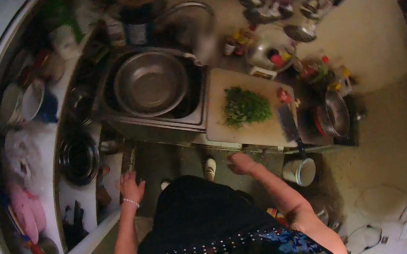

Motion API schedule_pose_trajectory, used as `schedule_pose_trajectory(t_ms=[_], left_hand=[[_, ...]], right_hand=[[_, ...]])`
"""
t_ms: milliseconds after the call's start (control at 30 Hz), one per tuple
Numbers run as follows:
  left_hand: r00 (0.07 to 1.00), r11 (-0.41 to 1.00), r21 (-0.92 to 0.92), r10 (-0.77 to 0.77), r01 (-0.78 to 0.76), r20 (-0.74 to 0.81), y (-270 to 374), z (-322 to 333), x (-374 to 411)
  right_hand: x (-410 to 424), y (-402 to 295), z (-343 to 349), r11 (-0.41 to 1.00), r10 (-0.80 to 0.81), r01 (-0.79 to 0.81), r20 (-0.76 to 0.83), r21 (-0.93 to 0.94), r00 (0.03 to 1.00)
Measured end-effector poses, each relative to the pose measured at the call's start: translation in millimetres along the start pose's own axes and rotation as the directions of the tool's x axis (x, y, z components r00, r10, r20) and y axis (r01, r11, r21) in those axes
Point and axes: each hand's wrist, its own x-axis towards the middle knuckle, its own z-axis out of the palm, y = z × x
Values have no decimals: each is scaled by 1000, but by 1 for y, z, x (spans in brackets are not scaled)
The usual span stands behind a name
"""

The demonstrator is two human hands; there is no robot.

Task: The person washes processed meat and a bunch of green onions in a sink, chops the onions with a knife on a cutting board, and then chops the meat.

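My left hand (131,187), with a beaded bracelet at the wrist, hangs beside the shelves with its fingers apart and nothing in it. Near the counter's front edge is my right hand (240,163), its fingers curled; whether it holds anything cannot be seen. Beyond it a cutting board (252,135) bears a heap of chopped green herbs (246,105). A cleaver (288,122) lies at the board's right side, its handle over the front edge, below some small red pieces (283,95). Left of the board, a wide metal basin (151,84) sits in the sink (202,117).
Shelves on the left hold a dark round dish (80,159), a white bowl (33,100) and a pink cloth (28,212). A pan (335,114) stands right of the board. A white pot (299,172) is below the counter. Ladles and a skimmer (300,32) hang on the wall.
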Motion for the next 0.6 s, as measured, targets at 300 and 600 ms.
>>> schedule_pose_trajectory(t_ms=[300,600], left_hand=[[883,883,-28,470,-469,14,230,42,77],[807,794,-144,581,-591,-109,314,75,76]], right_hand=[[-100,163,-39,862,493,-419,-664,286,561],[-114,262,-28,800,595,-333,-582,500,555]])
